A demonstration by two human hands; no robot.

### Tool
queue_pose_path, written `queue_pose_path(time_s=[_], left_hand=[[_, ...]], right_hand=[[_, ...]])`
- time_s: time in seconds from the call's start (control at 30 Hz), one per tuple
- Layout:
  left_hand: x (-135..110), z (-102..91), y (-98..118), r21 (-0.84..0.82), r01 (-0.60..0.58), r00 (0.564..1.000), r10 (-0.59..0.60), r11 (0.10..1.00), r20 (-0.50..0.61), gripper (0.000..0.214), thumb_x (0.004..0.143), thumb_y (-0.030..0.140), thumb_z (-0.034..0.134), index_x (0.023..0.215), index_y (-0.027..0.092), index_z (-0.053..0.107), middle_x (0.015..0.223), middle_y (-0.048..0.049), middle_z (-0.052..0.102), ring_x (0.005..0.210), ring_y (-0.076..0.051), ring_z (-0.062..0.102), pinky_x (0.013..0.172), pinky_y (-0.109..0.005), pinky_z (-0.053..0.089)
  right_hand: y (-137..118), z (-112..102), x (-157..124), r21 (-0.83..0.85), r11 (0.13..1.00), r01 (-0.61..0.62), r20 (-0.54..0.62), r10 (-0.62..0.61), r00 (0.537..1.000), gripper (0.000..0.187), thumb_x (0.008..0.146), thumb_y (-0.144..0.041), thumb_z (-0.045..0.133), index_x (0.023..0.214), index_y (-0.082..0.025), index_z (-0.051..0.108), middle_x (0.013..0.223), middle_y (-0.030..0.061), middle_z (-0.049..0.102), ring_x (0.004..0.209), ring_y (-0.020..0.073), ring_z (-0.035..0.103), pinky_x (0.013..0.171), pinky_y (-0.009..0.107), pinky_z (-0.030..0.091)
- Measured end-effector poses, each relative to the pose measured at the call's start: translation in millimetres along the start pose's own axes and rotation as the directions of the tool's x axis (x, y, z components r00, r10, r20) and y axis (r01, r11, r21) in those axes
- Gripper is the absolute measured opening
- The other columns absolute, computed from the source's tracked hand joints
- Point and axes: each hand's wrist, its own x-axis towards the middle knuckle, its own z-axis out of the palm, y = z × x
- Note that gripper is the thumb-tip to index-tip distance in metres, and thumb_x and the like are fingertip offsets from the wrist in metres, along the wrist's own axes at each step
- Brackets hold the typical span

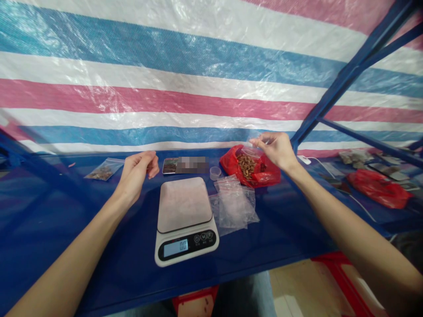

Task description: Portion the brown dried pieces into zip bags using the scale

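My left hand (pixel 138 169) hovers left of the scale with its fingers curled together, and I see nothing in them. Right beside it lies a small clear zip bag (pixel 103 171) with brown pieces inside. Over the open red plastic bag (pixel 233 169), my right hand (pixel 276 147) pinches something clear and thin that I cannot make out. Brown dried pieces (pixel 247 165) fill the red bag. The white digital scale (pixel 185 204) has a bare plate and reads 0.0. To its right, flat clear zip bags (pixel 234 204) lie in a loose pile.
Behind the scale are a phone (pixel 170 166), partly blurred, and a small clear cup (pixel 215 173). Another red plastic bag (pixel 380 187) and clear bags (pixel 355 156) lie at the right. Blue metal bars (pixel 346 70) rise there; a striped sheet (pixel 198 101) hangs behind the blue table (pixel 132 255).
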Motion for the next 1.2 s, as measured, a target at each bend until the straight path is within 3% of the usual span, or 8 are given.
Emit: queue_pose_path(time_s=[0.3, 0.4, 0.47, 0.57, 0.63, 0.7, 0.9, 1.2], left_hand=[[2, -3.7, -2, 0.009, 0.008, 1.0, -0.008, 1.0, -0.02, 0.036, 0.09, 0.037, 0.061, 0.059, 0.022, 0.05, 0.053, 0.0011, 0.043, 0.052, -0.014, 0.04, 0.055, -0.031, 0.032], [3, -5.5, -3, 0.008, -0.005, 1.0, 0.005, 1.0, -0.026, 0.036, 0.091, 0.037, 0.061, 0.06, 0.022, 0.051, 0.053, 0.0012, 0.044, 0.052, -0.014, 0.04, 0.055, -0.031, 0.032], [5, -7.1, -5, 0.006, -0.024, 0.999, 0.024, 1.0, -0.034, 0.036, 0.091, 0.036, 0.06, 0.059, 0.022, 0.052, 0.053, 0.0013, 0.043, 0.051, -0.014, 0.039, 0.055, -0.031, 0.031], [7, -9.5, -9, 0.053, -0.062, 0.997, 0.065, 0.997, -0.043, 0.039, 0.093, 0.035, 0.058, 0.057, 0.021, 0.052, 0.052, 0.001, 0.044, 0.051, -0.014, 0.039, 0.055, -0.031, 0.031], [8, -10.8, -11, 0.117, -0.092, 0.995, 0.096, 0.989, -0.034, 0.042, 0.095, 0.035, 0.055, 0.056, 0.021, 0.05, 0.052, 0.0008, 0.044, 0.052, -0.013, 0.04, 0.057, -0.03, 0.032], [8, -11.7, -11, 0.194, -0.123, 0.992, 0.127, 0.973, -0.009, 0.046, 0.097, 0.037, 0.053, 0.055, 0.021, 0.048, 0.052, 0.0008, 0.045, 0.053, -0.013, 0.041, 0.058, -0.03, 0.033], [3, -14.4, -2, 0.413, -0.171, 0.984, 0.178, 0.895, 0.021, 0.046, 0.098, 0.042, 0.051, 0.058, 0.021, 0.049, 0.053, 0.0021, 0.044, 0.053, -0.013, 0.039, 0.055, -0.028, 0.031], [17, -46.7, -5, 0.597, -0.216, 0.949, 0.309, 0.773, -0.057, 0.048, 0.105, 0.047, 0.03, 0.083, 0.021, 0.064, 0.076, -0.0045, 0.066, 0.075, -0.019, 0.063, 0.076, -0.029, 0.048]], right_hand=[[-16, -8, 4, -0.021, 1.0, -0.015, -0.102, 0.013, 0.995, 0.043, 0.092, -0.061, 0.068, 0.077, -0.021, 0.073, 0.08, 0.0105, 0.076, 0.072, 0.0271, 0.068, 0.074, 0.042, 0.053], [-43, -11, -26, -0.022, 0.997, 0.075, -0.183, -0.078, 0.98, 0.037, 0.102, -0.051, 0.057, 0.101, -0.023, 0.08, 0.106, 0.0127, 0.08, 0.097, 0.0325, 0.074, 0.089, 0.047, 0.056], [-59, -9, -57, -0.059, 0.982, 0.182, -0.026, -0.184, 0.983, 0.039, 0.108, -0.042, 0.046, 0.129, -0.029, 0.076, 0.127, 0.0103, 0.077, 0.118, 0.0326, 0.07, 0.103, 0.051, 0.054], [-68, 1, -106, -0.062, 0.903, 0.425, 0.487, -0.344, 0.803, 0.051, 0.109, -0.036, 0.044, 0.16, -0.038, 0.048, 0.162, 0.0037, 0.054, 0.151, 0.0329, 0.048, 0.122, 0.058, 0.039], [-64, 8, -130, -0.053, 0.883, 0.467, 0.672, -0.314, 0.671, 0.068, 0.106, -0.048, 0.051, 0.168, -0.037, 0.027, 0.172, 0.0037, 0.038, 0.16, 0.0357, 0.032, 0.128, 0.063, 0.029], [-57, 15, -144, -0.062, 0.882, 0.467, 0.744, -0.272, 0.611, 0.084, 0.102, -0.061, 0.054, 0.171, -0.036, 0.013, 0.176, 0.0051, 0.027, 0.163, 0.0366, 0.022, 0.13, 0.065, 0.022], [-55, 32, -152, -0.12, 0.878, 0.464, 0.714, -0.248, 0.654, 0.096, 0.097, -0.073, 0.051, 0.171, -0.029, 0.01, 0.176, 0.0147, 0.018, 0.163, 0.0382, 0.019, 0.129, 0.064, 0.025], [-62, 50, -147, -0.196, 0.872, 0.448, 0.646, -0.228, 0.728, 0.07, 0.109, -0.054, 0.042, 0.17, -0.027, 0.022, 0.174, 0.0148, 0.027, 0.162, 0.036, 0.024, 0.128, 0.064, 0.028]])
